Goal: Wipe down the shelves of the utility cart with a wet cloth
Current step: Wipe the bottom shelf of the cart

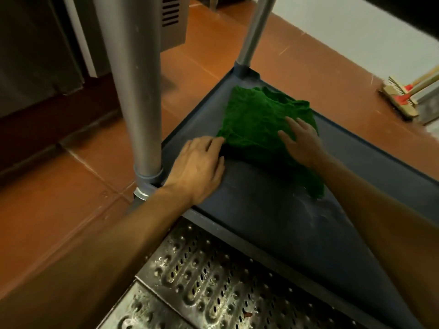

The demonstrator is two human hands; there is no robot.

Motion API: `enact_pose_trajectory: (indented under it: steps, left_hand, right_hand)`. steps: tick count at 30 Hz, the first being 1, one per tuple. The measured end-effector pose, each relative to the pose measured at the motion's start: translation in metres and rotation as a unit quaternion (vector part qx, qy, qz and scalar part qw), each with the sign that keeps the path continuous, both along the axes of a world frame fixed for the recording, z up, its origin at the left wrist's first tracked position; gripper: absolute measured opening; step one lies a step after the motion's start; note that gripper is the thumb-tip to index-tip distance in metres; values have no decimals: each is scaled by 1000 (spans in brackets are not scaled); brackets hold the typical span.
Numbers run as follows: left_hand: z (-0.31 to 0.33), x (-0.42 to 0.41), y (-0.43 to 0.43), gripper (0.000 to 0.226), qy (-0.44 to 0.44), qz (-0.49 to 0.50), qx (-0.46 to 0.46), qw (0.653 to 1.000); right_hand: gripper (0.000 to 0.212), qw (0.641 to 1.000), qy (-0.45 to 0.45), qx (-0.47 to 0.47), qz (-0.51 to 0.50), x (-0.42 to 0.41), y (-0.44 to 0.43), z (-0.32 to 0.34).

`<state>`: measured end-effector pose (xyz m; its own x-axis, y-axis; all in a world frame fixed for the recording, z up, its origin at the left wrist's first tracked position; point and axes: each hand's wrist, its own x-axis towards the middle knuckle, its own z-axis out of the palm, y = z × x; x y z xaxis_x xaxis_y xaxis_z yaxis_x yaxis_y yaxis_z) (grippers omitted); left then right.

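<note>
A green cloth [259, 124] lies spread on the dark blue bottom shelf [273, 210] of the utility cart, near its far corner. My right hand [303, 141] lies flat on the cloth's right part, fingers straight and pointing away from me. My left hand [199, 167] rests on the shelf at the cloth's near-left corner, with its fingertips at the cloth's edge; whether they pinch it is hidden. A pale wet smear shows on the shelf to the right of the cloth.
Two grey cart posts rise from the shelf corners, one [140, 91] beside my left wrist, one [254, 32] at the far corner. A perforated metal floor grate [202, 281] lies below the shelf's near edge. Brushes [403, 96] sit on the orange tile floor [71, 210] by the white wall.
</note>
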<state>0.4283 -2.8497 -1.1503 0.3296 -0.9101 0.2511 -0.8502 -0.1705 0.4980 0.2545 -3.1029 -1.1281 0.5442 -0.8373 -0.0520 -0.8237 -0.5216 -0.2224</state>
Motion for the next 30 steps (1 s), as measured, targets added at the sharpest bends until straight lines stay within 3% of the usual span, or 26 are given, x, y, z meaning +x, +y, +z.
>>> enact_pose_trajectory:
  steps: [3,7,10,30]
  left_hand:
    - [-6,1,2,43,26,32,-27,999]
    - [-1,0,8,32,82,74,-76,991]
    - [-6,-9,26,28,92,64,-120,986]
    - [-6,-12,26,37,65,80,-64,993]
  right_hand:
    - [72,994,51,71,-59,9,-3,-14]
    - [71,993,63,52,-82,12,10,-37]
    - [71,995,71,45,-57,5,18,-37]
    - [63,984,86,72,136,-35,136,-34]
